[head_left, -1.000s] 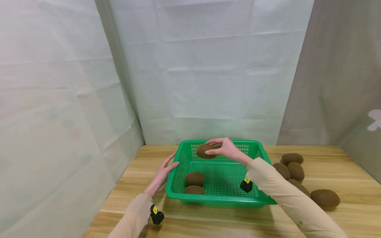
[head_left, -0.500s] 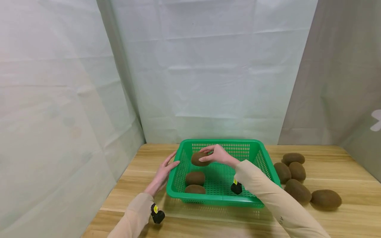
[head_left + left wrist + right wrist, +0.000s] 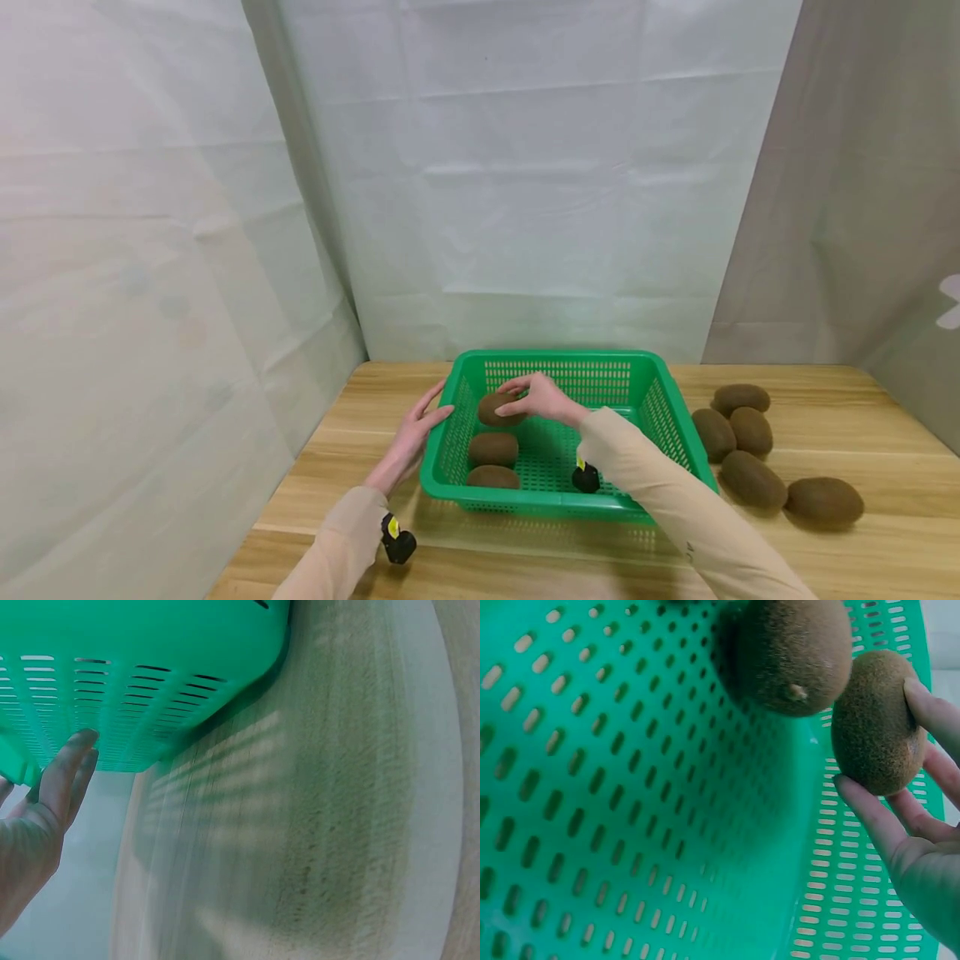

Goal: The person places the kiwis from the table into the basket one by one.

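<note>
In the head view my right hand (image 3: 542, 398) holds a brown kiwi (image 3: 498, 409) low inside the left back part of the green basket (image 3: 562, 500). In the right wrist view, thumb and fingers pinch this kiwi (image 3: 876, 724) beside the basket's slotted wall, and another kiwi (image 3: 795, 652) lies close by. Two kiwis rest in the basket along its left side, a middle one (image 3: 493, 449) and a front one (image 3: 492, 477). My left hand (image 3: 408, 433) grips the basket's left rim, thumb over it and fingers (image 3: 66, 776) against the outer wall.
Several more kiwis (image 3: 752, 481) lie on the wooden table (image 3: 810, 567) to the right of the basket. Pale cloth (image 3: 525, 183) hangs behind the table and along its left side. A small black camera (image 3: 398, 542) sits on each wrist.
My right hand has brought the kiwi down and slightly left, deeper into the basket, behind the two kiwis there. My left hand has stayed at the rim.
</note>
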Motion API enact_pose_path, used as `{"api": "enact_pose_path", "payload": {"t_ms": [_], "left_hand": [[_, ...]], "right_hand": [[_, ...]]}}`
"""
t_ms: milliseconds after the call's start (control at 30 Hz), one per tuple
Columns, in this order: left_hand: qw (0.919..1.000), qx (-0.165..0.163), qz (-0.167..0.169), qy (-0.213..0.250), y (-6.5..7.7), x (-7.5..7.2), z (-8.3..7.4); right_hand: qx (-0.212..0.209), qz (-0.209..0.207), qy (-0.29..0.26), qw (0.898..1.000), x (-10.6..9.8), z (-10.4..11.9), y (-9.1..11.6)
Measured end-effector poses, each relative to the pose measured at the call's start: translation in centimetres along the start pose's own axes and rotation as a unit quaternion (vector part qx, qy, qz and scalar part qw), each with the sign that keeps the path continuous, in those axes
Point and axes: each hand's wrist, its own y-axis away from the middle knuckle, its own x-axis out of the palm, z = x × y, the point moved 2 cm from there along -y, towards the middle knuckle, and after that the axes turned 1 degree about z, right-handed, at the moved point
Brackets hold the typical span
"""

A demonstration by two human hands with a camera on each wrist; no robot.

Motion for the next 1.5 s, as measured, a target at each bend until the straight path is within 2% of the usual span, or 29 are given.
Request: {"api": "enact_pose_path", "payload": {"t_ms": [200, 433, 633, 833, 1033, 1267, 1500], "left_hand": [[0.9999, -0.004, -0.009, 0.002, -0.2, -0.5, 0.4], [0.9995, 0.007, -0.03, 0.009, -0.9, -1.2, 1.6], [0.9991, 0.012, -0.042, 0.002, -0.8, -1.1, 1.8], [0.9995, 0.008, -0.028, 0.016, -0.4, -0.6, 1.1], [0.9999, 0.003, -0.011, 0.001, 0.1, -0.1, 0.2], [0.9999, -0.002, -0.013, 0.001, 0.2, -0.1, 0.3], [0.9999, -0.006, -0.005, 0.01, -0.2, 0.0, 0.4]], "right_hand": [[0.018, -0.005, 0.006, 1.0, 0.6, -0.4, -0.1], [0.015, -0.007, 0.005, 1.0, 1.0, -0.8, -0.2], [0.026, -0.023, 0.024, 0.999, 1.2, -1.0, -0.4], [0.033, -0.018, 0.023, 0.999, 1.6, -1.0, -0.6], [0.043, -0.014, 0.024, 0.999, 2.0, -1.1, -0.9], [0.052, -0.018, 0.031, 0.998, 2.2, -1.0, -1.0], [0.063, -0.006, 0.006, 0.998, 2.0, -1.3, -1.1]]}}
